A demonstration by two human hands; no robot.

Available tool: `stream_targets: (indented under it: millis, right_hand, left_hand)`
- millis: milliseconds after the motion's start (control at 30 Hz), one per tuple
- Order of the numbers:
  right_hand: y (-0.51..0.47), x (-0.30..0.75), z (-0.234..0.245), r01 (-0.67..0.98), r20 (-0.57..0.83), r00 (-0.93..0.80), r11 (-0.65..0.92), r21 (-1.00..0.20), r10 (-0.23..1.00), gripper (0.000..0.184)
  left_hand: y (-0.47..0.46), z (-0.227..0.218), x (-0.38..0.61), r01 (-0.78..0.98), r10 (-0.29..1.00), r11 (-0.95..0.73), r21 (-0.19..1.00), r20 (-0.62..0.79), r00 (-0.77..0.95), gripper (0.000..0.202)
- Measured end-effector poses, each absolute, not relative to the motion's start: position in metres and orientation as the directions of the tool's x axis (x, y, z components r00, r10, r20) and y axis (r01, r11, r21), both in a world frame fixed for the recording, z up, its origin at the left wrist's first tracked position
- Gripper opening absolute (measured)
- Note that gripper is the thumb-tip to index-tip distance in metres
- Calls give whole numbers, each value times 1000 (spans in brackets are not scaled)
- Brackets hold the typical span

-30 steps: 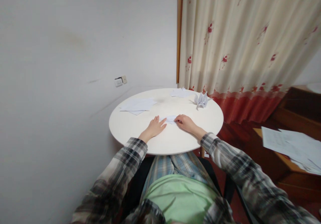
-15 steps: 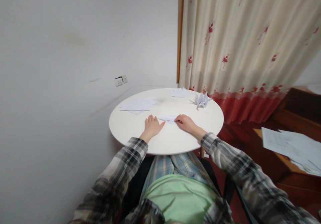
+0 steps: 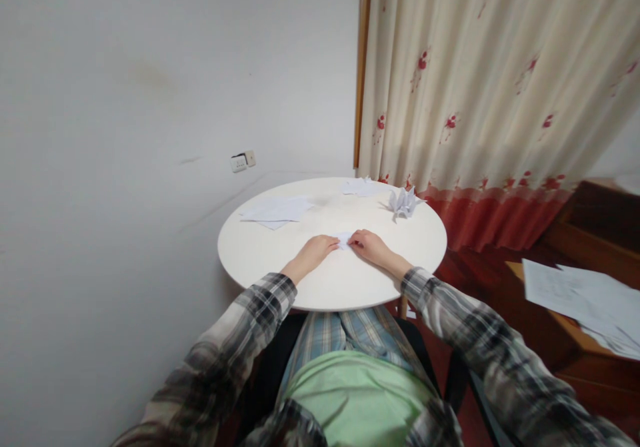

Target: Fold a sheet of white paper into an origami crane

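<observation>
A small folded piece of white paper (image 3: 343,240) lies near the middle of the round white table (image 3: 320,287). My left hand (image 3: 317,250) is closed on its left end, the fingers pressed together and partly covering it. On the right end, my right hand (image 3: 369,243) pinches the paper between thumb and fingers. Only a short stretch of paper shows between the two hands.
Flat white sheets (image 3: 277,212) lie at the table's left rear. Folded paper pieces (image 3: 403,203) cluster at the right, with more paper (image 3: 359,187) at the back edge. A wall stands left, a curtain (image 3: 450,87) behind, and a wooden cabinet holding papers (image 3: 575,293) at right.
My left hand has gone from lying spread beside the paper to closing on its left end, moving rightward. The right hand keeps its pinch in nearly the same place.
</observation>
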State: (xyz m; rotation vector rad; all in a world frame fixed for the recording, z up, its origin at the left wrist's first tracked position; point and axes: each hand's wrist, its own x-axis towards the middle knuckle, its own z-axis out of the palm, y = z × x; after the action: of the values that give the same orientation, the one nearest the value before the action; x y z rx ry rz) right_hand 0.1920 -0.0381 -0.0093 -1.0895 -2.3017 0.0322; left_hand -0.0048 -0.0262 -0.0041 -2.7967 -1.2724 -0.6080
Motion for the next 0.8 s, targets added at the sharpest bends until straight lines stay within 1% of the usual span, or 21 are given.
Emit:
stream_targets:
  millis: [167, 333, 467, 667, 800]
  right_hand:
    - [-35, 193, -5, 681, 474, -511, 674, -287, 717, 15]
    - [-30, 197, -11, 647, 522, -513, 707, -287, 681, 15]
    - [-27, 199, -16, 625, 542, -525, 729, -278, 656, 14]
    - [-24, 198, -18, 663, 526, -529, 712, -234, 666, 15]
    - [-25, 197, -17, 678, 516, -533, 703, -214, 671, 16]
  left_hand:
    - [-22, 3, 1, 726, 714, -681, 97, 310, 628, 26]
    - [-23, 4, 1, 713, 690, -699, 59, 314, 652, 29]
    - [-23, 4, 1, 725, 684, -689, -5, 328, 652, 29]
    - [-20, 6, 3, 716, 666, -694, -73, 312, 678, 28]
    - [-19, 4, 3, 710, 644, -689, -148, 325, 693, 26]
